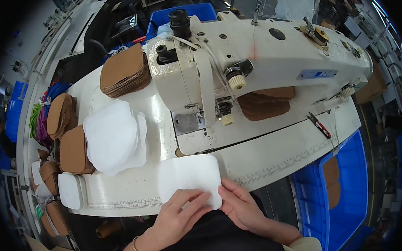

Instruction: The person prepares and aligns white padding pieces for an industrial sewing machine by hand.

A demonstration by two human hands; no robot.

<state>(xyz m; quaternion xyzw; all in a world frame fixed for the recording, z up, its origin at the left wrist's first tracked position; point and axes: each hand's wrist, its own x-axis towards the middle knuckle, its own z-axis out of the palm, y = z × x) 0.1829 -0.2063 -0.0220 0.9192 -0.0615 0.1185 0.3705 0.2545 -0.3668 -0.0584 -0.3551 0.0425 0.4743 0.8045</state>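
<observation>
Right hand (pixel 243 209) pinches white panel (pixel 189 173); left hand (pixel 180 215) touches, grip unclear. White stack (pixel 112 135), 10 o'clock, seems pending; completion unclear.

- Left hand (pixel 181 214): back upward, fingers bent and pointing right.
- Right hand (pixel 244 209): near the left, thumb and fingers reaching toward it.
- Left forearm (pixel 142 248), right forearm (pixel 279 231): angled inward.

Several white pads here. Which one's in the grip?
The white pad at the table's front edge, with left grip and right grip on it. The larger white stack and smaller white stack sit untouched farther left.
</observation>
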